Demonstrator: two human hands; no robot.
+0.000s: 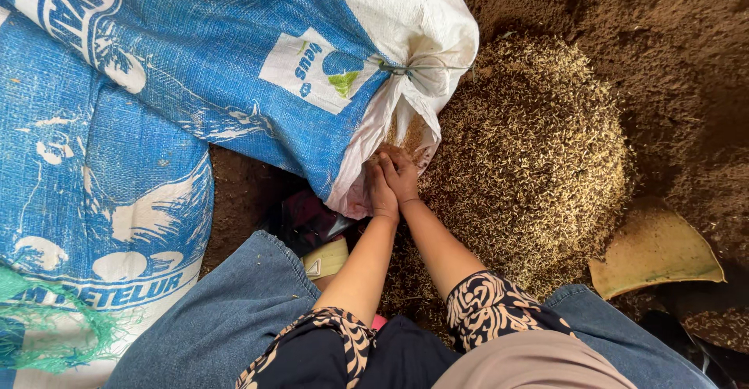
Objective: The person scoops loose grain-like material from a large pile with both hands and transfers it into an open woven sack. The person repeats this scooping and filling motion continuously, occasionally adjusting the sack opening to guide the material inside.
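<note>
I see the big blue-and-white woven sack [234, 69] lying on its side across the dark earthen floor [663, 38], its tied mouth [413, 73] pointing at a wide heap of pale husks [530, 155] already spilled out beside it; the sack looks full yet, so I judge most remains inside. My left hand [380, 190] and right hand [402, 174] press together at the mouth's loose white edge, fingers curled onto the fabric, though how firmly I cannot tell. A curved tan shard [655, 252] lies near my right knee.
</note>
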